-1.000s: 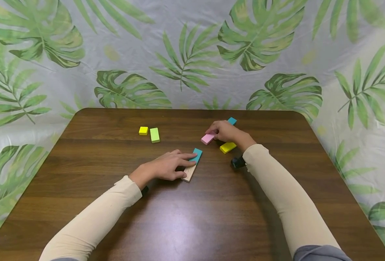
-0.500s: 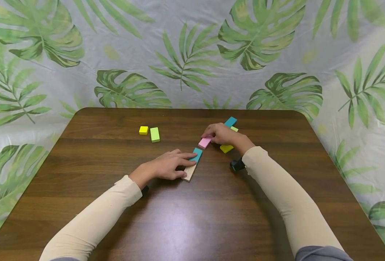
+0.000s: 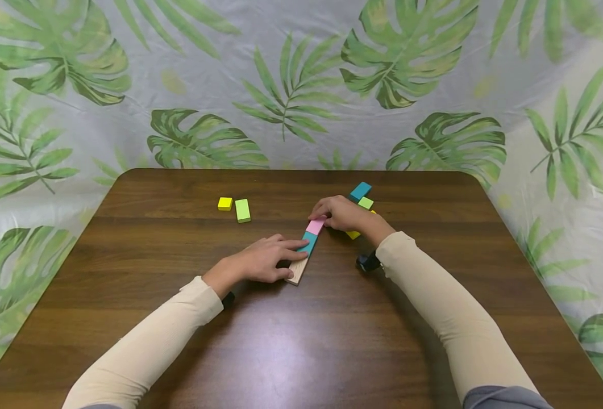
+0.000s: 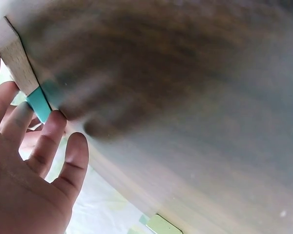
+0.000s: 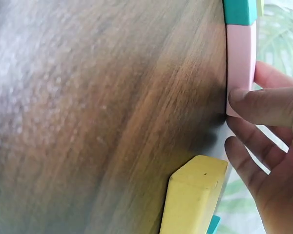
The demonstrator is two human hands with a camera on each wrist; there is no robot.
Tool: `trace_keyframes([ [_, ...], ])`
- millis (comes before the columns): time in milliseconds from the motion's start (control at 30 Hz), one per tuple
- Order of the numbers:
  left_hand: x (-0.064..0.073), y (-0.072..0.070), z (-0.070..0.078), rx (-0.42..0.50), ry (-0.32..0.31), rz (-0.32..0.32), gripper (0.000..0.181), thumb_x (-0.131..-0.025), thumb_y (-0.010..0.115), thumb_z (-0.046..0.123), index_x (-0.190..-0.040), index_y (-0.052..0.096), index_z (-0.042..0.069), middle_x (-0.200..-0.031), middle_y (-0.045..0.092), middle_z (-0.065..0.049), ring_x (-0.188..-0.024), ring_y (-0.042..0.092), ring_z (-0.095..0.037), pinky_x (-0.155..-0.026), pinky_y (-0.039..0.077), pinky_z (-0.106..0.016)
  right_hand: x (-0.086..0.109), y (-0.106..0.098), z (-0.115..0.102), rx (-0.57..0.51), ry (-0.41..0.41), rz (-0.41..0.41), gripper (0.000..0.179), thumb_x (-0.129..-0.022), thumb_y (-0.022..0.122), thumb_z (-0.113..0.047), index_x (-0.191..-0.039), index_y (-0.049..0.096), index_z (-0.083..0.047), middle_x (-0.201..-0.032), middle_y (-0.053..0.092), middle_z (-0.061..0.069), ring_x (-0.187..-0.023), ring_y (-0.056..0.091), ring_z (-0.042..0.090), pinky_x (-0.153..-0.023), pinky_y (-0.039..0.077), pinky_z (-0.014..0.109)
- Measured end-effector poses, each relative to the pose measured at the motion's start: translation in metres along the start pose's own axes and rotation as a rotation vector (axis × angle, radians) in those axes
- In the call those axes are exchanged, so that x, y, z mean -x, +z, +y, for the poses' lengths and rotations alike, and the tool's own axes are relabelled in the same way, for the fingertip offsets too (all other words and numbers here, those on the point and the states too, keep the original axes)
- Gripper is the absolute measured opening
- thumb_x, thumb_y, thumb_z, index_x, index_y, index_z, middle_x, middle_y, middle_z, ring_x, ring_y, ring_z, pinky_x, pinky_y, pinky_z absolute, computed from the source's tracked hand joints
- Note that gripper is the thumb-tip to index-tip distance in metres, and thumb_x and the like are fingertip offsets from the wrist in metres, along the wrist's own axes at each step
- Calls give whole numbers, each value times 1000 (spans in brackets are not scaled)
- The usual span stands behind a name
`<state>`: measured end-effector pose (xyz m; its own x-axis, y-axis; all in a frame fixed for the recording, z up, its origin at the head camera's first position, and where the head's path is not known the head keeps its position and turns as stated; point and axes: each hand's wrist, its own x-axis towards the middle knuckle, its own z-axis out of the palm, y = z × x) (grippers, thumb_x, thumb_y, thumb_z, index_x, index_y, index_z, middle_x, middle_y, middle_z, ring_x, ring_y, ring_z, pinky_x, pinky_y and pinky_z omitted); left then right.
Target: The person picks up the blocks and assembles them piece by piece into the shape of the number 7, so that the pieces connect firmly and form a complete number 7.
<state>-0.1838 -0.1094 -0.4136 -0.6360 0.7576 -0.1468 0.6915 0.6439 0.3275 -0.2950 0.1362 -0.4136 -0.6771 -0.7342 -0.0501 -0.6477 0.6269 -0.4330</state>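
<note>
On brn table [image 3: 281, 363], by L hand [image 3: 260, 258], fingers spread apart, wood blk [image 3: 298, 270] + teal blk [image 3: 310, 237] are touched; by R hand [image 3: 349, 215], clamped at far end, pink blk [image 3: 314, 227] is held, butted end-on vs. teal blk.

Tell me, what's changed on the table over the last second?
The right hand brought the pink block down and leftward in the head view, end to end with the near teal block, keeping its grip. The left hand, wooden block, small yellow block and light green block beside it stayed put.
</note>
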Motion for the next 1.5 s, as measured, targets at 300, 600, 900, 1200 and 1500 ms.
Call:
trace_keyframes([
  [300, -2, -3, 2, 29, -20, -3, 55, -96, 63, 30, -148, 48, 21, -164, 32, 3, -133, 45, -28, -105, 42, -51, 1, 1, 0, -1, -3, 5, 38, -90, 57, 5, -121, 73, -11, -127, 68, 11, -121, 62, 31, -96, 52, 43],
  [600, -4, -3, 0, 82, -32, -1, 60, -94, 67, 28, -149, 47, 18, -165, 29, 2, -135, 44, -29, -108, 39, -53, 2, 0, -3, 4, -14, 16, 38, -90, 58, 6, -121, 73, -10, -125, 69, 11, -119, 63, 30, -96, 52, 44],
  [900, -9, -8, -3, 119, -67, -48, 68, -91, 70, 31, -152, 42, 20, -168, 20, 4, -137, 42, -26, -111, 38, -48, 3, 0, -4, 8, -33, 29, 37, -91, 59, 5, -121, 73, -10, -125, 69, 11, -117, 64, 30, -95, 53, 43],
  [1200, -21, -15, -5, 79, -90, -157, 88, -87, 73, 37, -158, 24, 25, -170, 6, 5, -130, 41, -25, -108, 40, -43, 4, 4, -4, -1, -52, 35, 38, -89, 58, 8, -120, 73, -8, -124, 69, 12, -116, 65, 30, -93, 54, 42],
  [1500, -27, -20, -5, 39, -113, -230, 92, -85, 73, 44, -159, 21, 28, -169, 5, 9, -119, 42, -19, -96, 43, -35, 4, 5, -3, 7, -75, 46, 37, -88, 58, 7, -119, 74, -8, -122, 70, 11, -115, 66, 29, -93, 54, 42],
])
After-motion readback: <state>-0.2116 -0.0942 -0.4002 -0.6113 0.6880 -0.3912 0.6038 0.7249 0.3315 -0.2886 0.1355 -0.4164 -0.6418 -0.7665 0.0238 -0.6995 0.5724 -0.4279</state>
